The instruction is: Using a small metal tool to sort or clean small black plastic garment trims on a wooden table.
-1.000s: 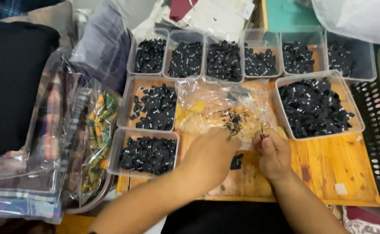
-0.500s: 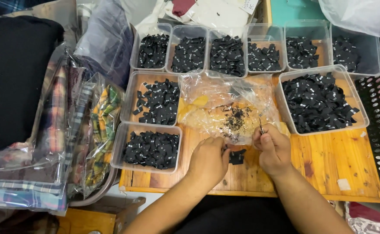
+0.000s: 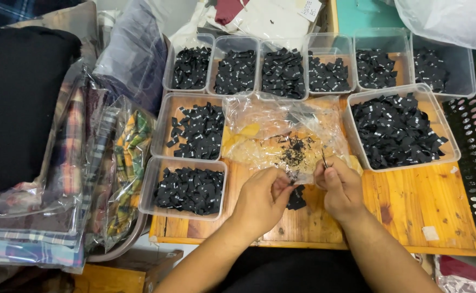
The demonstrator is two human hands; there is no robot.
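While both hands work close together at the near edge of the wooden bench [image 3: 406, 206], the left hand [image 3: 262, 198] has its grip closed on a small black fabric label [image 3: 291, 179], pinched between thumb and fingers. The right hand [image 3: 340, 187] grips small snips [image 3: 323, 158] (only the thin dark tips show). Just beyond the fingers lies a crumpled clear plastic bag [image 3: 281, 130] strewn with black trimmings; another label piece [image 3: 296, 198] lies between the hands. Clear tubs [image 3: 186, 187] of labels surround them.
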